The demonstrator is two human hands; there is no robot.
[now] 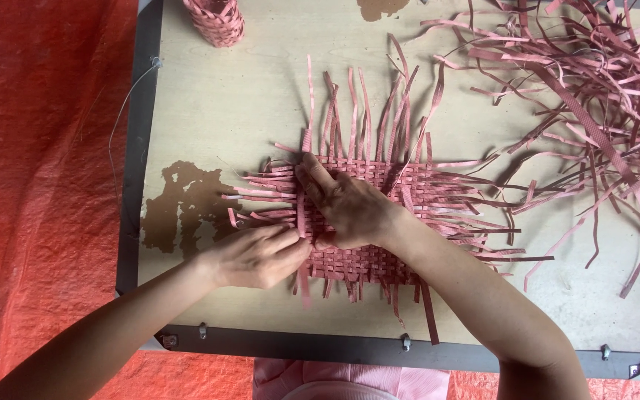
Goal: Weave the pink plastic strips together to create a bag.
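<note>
Standing over this, the only real container in sight is a small woven pink basket [216, 21] at the top edge of the frame, left of center, cut off by the border so I can't tell if anything's in it. No packages, labels or signs anywhere that I can see. Dead center of the counter [238, 96] lies a flat woven mat [379, 222] made of pink strips, a tight checker weave in the middle with loose ends fanning out on all sides. The left hand [257, 255] sits at the mat's lower left edge, its grip closed down to a pinch on one upright pink strip [301, 215] that runs up and down through the weave. The right hand [346, 207] lies flat across the left part of the mat, fingers stretched toward that same strip and touching it, thumb tucked near the left hand; whether it actually clamps anything, I can't tell. Upper right of the frame is a big tangled pile of loose strips [587, 81], same pink, spilling down the right side. The counter is pale board with brown worn patches [187, 211] at center left and a dark metal rim [320, 347], with orange-red sheeting [38, 185] filling the left of the frame.
</note>
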